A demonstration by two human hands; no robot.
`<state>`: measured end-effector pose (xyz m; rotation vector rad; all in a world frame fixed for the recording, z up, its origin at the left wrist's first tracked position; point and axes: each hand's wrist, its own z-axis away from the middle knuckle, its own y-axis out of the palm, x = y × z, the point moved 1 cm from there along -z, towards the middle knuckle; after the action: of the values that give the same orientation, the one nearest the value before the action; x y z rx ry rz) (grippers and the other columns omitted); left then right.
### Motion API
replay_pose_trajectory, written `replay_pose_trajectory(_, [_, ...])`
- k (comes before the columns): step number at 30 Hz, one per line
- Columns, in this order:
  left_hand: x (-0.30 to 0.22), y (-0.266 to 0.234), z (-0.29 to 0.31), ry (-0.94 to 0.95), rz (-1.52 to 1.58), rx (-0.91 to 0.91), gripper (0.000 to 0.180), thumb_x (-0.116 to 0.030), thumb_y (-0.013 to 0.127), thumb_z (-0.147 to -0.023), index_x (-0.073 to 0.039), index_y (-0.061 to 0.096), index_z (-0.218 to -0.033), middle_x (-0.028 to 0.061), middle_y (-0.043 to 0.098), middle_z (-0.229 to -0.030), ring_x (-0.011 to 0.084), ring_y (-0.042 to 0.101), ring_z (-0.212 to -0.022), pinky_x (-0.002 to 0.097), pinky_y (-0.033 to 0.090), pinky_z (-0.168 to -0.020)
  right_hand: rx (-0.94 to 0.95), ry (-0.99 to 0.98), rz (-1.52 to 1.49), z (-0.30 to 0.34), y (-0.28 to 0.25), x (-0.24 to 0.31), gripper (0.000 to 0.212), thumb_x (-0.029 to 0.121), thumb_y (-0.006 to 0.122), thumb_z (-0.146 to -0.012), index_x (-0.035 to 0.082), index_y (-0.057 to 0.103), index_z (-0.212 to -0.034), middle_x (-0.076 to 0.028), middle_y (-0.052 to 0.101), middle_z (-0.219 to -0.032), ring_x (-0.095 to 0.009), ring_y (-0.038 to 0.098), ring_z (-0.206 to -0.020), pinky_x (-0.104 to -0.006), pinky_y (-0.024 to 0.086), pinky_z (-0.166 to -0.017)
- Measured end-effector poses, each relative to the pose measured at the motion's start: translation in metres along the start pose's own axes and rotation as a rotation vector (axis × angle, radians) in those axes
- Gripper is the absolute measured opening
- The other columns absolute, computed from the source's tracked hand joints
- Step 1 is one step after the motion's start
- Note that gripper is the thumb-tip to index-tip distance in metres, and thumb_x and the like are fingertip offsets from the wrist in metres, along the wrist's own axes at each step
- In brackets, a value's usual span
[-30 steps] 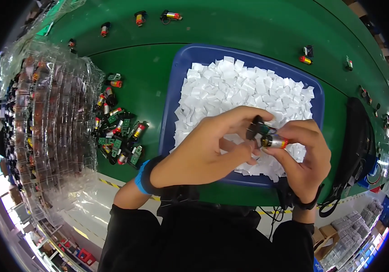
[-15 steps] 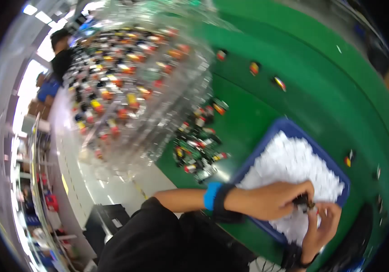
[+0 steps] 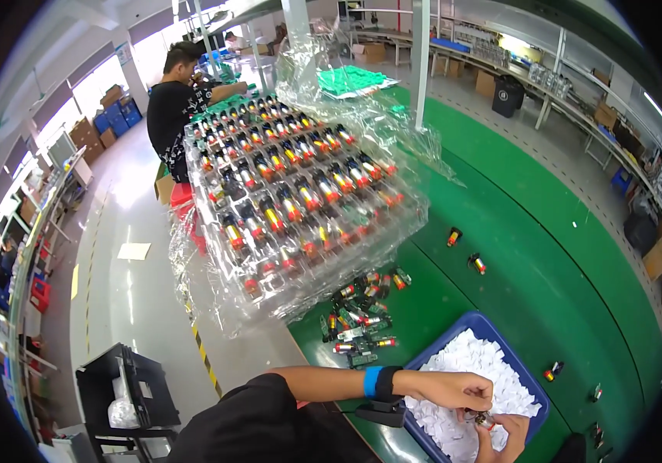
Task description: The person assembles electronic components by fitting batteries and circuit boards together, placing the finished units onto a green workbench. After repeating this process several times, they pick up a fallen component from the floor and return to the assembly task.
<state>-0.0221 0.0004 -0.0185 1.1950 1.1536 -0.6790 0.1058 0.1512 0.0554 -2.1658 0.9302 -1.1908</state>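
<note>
My left hand (image 3: 450,388), with a blue band and a black strap at its wrist, reaches in over a blue tub (image 3: 541,383) of small white pieces (image 3: 466,359). Its fingertips pinch at the upper end of a small cylindrical part (image 3: 485,420) that looks metallic with some red. My right hand (image 3: 507,437) grips the same part from below, its fingers closed around it. Fingers cover much of the part, so its full shape is hidden. Left of the tub lies a loose heap of similar cylindrical parts (image 3: 362,316) with black, red and yellow sections and green pieces.
Beyond the heap, clear plastic trays (image 3: 292,193) hold rows of such parts under plastic film. More single parts (image 3: 477,264) lie on the green tabletop (image 3: 454,285). A person (image 3: 180,108) sits at the far left. A black crate (image 3: 126,393) stands at lower left.
My view has swung up, bringing the far room into sight and shifting the tub lower and leftward in the picture. Both hands stay together at the small part over the tub.
</note>
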Motion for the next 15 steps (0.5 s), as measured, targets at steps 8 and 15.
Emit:
replay_pose_trajectory(8, [-0.004,0.015,0.003,0.098,-0.515,-0.245,0.025,-0.028,0.05,-0.103,-0.004,0.049,-0.097,0.0021,0.058,-0.069,0.0116,0.058,-0.062,0.0261,0.045,-0.055,0.025,-0.137,0.009,-0.001,0.006,0.0,0.03,-0.004,0.076,-0.076,0.001,0.065,-0.104,-0.014,0.067,-0.098,-0.032,0.062,-0.09,-0.0404,0.048,-0.083])
replay_pose_trajectory(15, [-0.005,0.018,0.002,-0.059,0.019,-0.167,0.019,-0.018,0.053,-0.099,-0.001,0.05,-0.105,0.0056,0.059,-0.077,0.0122,0.059,-0.063,0.0262,0.048,-0.048,0.005,-0.063,0.027,0.001,-0.002,0.003,0.033,-0.003,0.077,-0.077,0.002,0.066,-0.108,-0.014,0.068,-0.1,-0.031,0.062,-0.09,-0.0401,0.05,-0.083])
